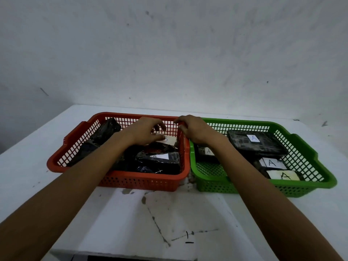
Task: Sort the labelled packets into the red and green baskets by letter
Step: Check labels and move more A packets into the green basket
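Head view: a red basket of gridded plastic sits on the white, scuffed surface, with a green basket touching its right side. Dark, glossy wrapped packets fill the red one (two white labels show, the letter looks like B); in the green basket, packets are labelled A. The left hand hovers inside the red basket, fingers loosely apart over the rear label. The right hand curls over the red basket's far right corner; whether it grips, I cannot tell.
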